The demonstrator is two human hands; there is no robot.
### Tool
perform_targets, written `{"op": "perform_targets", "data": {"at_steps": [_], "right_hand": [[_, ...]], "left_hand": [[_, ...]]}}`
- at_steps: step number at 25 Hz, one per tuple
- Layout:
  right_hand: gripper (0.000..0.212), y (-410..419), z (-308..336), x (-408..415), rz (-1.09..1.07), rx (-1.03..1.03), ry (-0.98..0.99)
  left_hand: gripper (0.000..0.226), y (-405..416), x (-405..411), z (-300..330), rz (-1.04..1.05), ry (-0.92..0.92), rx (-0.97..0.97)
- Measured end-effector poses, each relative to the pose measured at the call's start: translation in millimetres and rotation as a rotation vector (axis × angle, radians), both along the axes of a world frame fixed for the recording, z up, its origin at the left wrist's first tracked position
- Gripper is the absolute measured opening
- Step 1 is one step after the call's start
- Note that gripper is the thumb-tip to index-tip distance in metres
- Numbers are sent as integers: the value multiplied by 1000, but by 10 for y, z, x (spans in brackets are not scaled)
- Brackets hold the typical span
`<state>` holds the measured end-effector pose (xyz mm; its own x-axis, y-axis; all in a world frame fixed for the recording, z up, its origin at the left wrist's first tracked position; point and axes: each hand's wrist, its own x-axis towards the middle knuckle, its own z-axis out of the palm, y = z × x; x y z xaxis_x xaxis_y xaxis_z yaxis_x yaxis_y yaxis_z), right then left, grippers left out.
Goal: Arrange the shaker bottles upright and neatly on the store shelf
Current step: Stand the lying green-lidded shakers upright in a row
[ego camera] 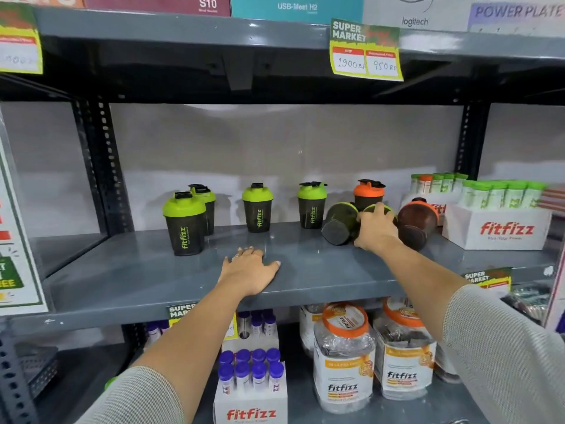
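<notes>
The grey shelf (pixel 305 270) is carrying the shaker bottles. Five are standing upright along the back: a front green-lidded bottle (pixel 183 223) at about nine o'clock from the shelf's middle, a second green one (pixel 205 206) tucked just behind it, a third (pixel 257 207) near twelve o'clock, a fourth (pixel 312 205) at one o'clock, and an orange-lidded bottle (pixel 368 192) further right. Three more are lying on their sides at about two o'clock: a toppled dark bottle (pixel 339 223) showing its base, a tipped bottle (pixel 374 209) beside it, and a brown fallen bottle (pixel 416 223) with an orange lid.

The right hand (pixel 376 229) is curling over the tipped bottle, fingers wrapped across its green lid; how firmly it is gripping I cannot tell. The left hand (pixel 249 270) is lying flat and spread on the shelf at six o'clock, holding nothing.

The danger, as I judge it, is crowding. The fallen bottles are touching one another, so lifting the middle one is likely to set its neighbours rolling toward the front edge. The raised bottle may also be knocking the upright orange one just behind, or the white carton (pixel 496 231) at three o'clock.
</notes>
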<state>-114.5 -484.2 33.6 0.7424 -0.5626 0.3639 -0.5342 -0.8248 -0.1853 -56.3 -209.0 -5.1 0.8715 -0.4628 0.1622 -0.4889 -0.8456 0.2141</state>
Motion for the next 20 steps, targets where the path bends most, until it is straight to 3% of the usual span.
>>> {"op": "perform_targets", "data": {"at_steps": [7,11,13,16,18,20], "right_hand": [[56,170,105,-249,30,-55,-379],[46,475,243,-332,128,103,-808],[42,626,240,-304,179,332,-1041],[31,837,249,-226,203,891,-1336],[21,941,237,-199,237,1254,-1382],[20,995,199,-147,311,1566,-1297]], "left_hand": [[68,14,-27,-3,4,-34,-50],[69,56,-74,-3,16,-105,-204],[66,77,-121,10,34,-161,-239],[66,163,-158,47,41,-135,-224],[68,275,-130,82,58,-98,-207],[69,425,-71,113,78,-99,-187]]}}
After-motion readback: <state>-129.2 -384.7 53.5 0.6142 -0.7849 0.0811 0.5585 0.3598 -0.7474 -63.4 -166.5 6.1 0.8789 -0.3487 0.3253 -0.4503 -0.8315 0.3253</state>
